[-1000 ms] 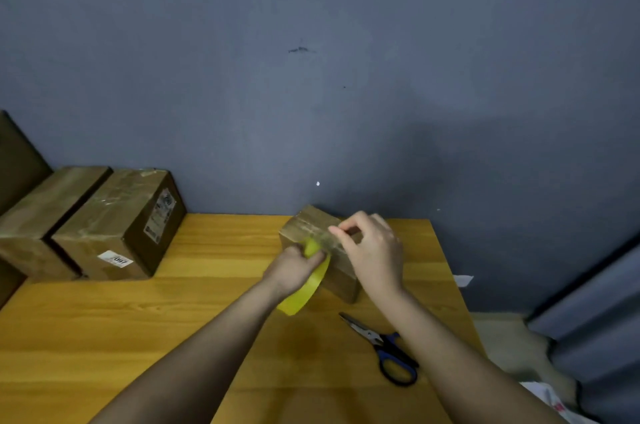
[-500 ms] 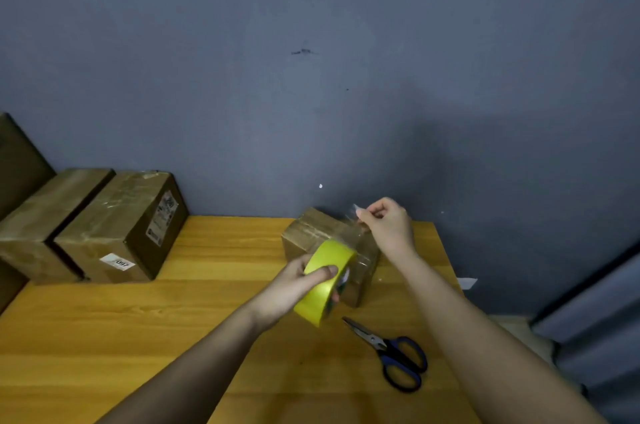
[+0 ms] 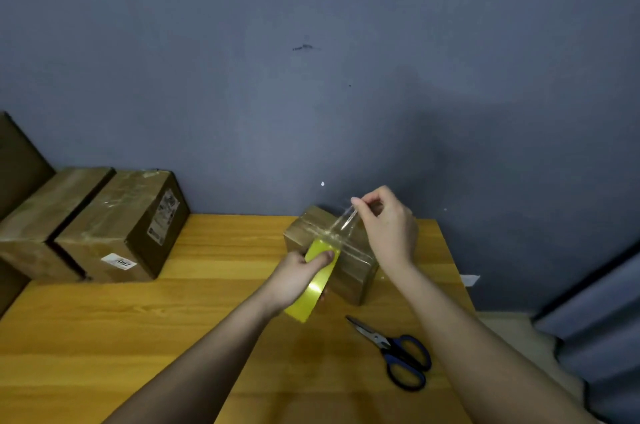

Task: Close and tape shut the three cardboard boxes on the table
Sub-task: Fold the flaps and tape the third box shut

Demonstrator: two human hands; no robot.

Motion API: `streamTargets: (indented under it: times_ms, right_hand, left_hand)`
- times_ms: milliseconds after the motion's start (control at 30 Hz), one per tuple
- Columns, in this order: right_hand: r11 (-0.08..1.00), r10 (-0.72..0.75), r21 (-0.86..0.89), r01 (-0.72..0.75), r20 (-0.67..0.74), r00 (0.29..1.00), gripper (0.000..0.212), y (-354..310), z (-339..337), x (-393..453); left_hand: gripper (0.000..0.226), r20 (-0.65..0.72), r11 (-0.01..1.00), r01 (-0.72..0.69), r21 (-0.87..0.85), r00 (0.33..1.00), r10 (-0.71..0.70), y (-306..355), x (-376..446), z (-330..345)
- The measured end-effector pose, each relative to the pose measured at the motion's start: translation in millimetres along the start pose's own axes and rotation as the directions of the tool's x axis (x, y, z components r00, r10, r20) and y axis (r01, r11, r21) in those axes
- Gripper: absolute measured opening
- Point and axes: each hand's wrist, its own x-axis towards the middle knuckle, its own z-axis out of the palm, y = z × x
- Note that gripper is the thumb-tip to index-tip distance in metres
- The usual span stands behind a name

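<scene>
A small cardboard box (image 3: 353,273) stands near the far right of the wooden table (image 3: 104,337), its flaps down. My left hand (image 3: 294,276) grips a yellow roll of tape (image 3: 313,288) against the box's near left side. My right hand (image 3: 389,228) pinches the free end of a clear tape strip (image 3: 344,221) and holds it above the box top. Two larger closed boxes, the right box (image 3: 117,226) and the left box (image 3: 41,216), stand side by side at the far left against the wall.
Blue-handled scissors (image 3: 398,354) lie on the table to the right of my left forearm, blades pointing toward the small box. The table's right edge runs just past my right arm. A grey wall stands directly behind the boxes.
My right hand has lifted from the box top and drawn a clear strip up off the roll. My left hand has shifted the roll lower against the box's side.
</scene>
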Motion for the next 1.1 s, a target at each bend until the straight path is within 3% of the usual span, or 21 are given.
streamTargets:
  times_ms: [67,200,300,400,467,600,767,933,1100]
  right_hand:
    - [0.996,-0.087,-0.004,0.087,-0.016,0.996,0.023,-2.4,-1.1,-1.2]
    - [0.963,-0.271,-0.019,0.27,-0.112,0.956,0.024,-13.0,-5.8,-3.5]
    - [0.929,-0.371,-0.034,0.369,-0.116,0.921,0.026,-19.0,-6.0,-3.8]
    - [0.991,-0.067,0.116,0.062,0.036,0.997,0.023,-15.8,-5.2,15.8]
    - [0.974,0.098,0.185,-0.129,0.172,0.98,0.022,-1.9,1.4,34.9]
    - [0.92,0.214,0.255,-0.299,0.312,0.925,0.025,31.6,25.7,55.1]
    - [0.923,0.282,0.142,-0.358,0.385,0.879,0.025,62.4,55.2,69.0]
    - [0.955,0.275,-0.026,-0.295,0.447,0.851,0.029,83.2,83.5,78.8]
    - [0.921,0.369,-0.052,-0.386,0.439,0.819,0.032,103.1,106.7,80.0]
  left_hand:
    - [0.023,-0.022,0.995,0.052,-0.083,0.998,-0.054,-0.6,1.6,-0.6]
    - [0.028,-0.101,0.995,0.102,-0.018,0.99,-0.103,-2.9,7.0,-3.5]
    - [0.029,-0.087,0.991,0.13,0.02,0.988,-0.128,-1.5,7.9,-9.0]
    - [0.031,0.021,0.981,0.195,-0.012,0.981,-0.195,3.9,6.8,-15.9]
    - [0.035,0.125,0.976,0.218,-0.027,0.969,-0.213,5.4,4.4,-21.3]
    - [0.033,0.223,0.972,0.194,-0.134,0.961,-0.162,-0.3,-2.7,-28.8]
    - [0.006,0.111,0.991,0.08,-0.104,0.991,-0.069,-9.8,-6.0,-27.9]
    - [0.017,0.034,0.997,0.075,0.009,0.997,-0.075,-6.0,16.4,-22.9]
    - [0.023,0.026,0.987,0.157,-0.031,0.987,-0.156,4.1,38.1,-15.0]
